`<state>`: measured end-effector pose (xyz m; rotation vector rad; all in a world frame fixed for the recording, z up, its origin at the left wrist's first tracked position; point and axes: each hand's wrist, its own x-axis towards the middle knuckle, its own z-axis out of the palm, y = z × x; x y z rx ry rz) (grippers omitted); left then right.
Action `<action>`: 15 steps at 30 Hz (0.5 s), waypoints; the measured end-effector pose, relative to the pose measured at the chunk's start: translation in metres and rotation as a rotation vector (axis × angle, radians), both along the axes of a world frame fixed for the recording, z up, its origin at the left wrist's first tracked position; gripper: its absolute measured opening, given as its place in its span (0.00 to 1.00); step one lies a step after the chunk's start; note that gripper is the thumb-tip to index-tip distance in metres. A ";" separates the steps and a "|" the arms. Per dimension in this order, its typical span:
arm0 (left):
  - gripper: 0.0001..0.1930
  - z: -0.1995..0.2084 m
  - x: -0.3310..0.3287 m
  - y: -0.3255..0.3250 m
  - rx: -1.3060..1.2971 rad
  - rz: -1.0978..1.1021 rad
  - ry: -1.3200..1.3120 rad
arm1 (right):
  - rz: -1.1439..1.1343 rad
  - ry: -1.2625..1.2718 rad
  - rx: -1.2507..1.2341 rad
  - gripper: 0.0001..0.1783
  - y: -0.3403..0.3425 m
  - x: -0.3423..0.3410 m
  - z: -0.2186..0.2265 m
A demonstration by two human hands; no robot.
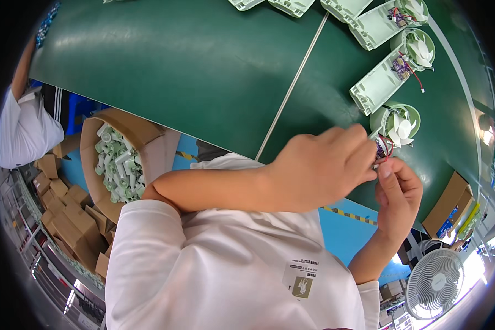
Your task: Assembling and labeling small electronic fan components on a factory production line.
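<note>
A pale green handheld fan housing (382, 128) with white blades (401, 130) lies at the right of the green table. Inside it sit a small purple circuit board (380, 147) and red wires (389, 147). My left hand (327, 165) reaches across from the left, its fingers curled at the board and over the housing's near part; what they grip is hidden. Thumb and forefinger of my right hand (400, 192) pinch the red wire just below the board. The wire's end is covered by the fingertips.
More open fan housings (380, 80) curve along the table's far right. A carton (115, 124) of pale green parts stands beyond the left table edge, near flattened cardboard (74, 220). Another person (30, 129) is at far left. At right are a small box (448, 204) and a standing fan (437, 281).
</note>
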<state>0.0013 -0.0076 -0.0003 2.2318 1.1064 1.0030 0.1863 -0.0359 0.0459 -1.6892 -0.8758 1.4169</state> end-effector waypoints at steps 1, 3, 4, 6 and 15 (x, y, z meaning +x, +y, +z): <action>0.13 0.001 -0.002 0.001 -0.099 0.049 -0.061 | 0.000 -0.001 -0.002 0.04 0.000 -0.001 0.000; 0.13 0.000 -0.006 0.000 -0.191 0.010 -0.013 | -0.036 -0.110 0.066 0.03 0.000 -0.006 -0.002; 0.14 -0.001 -0.007 -0.001 -0.281 -0.029 0.036 | -0.035 -0.108 0.064 0.03 -0.001 -0.010 -0.004; 0.14 -0.004 -0.005 -0.002 -0.288 -0.064 0.067 | -0.096 -0.296 0.216 0.03 -0.001 -0.016 -0.011; 0.16 -0.007 0.001 -0.002 -0.252 -0.078 0.086 | -0.142 -0.494 0.407 0.02 -0.001 -0.022 -0.031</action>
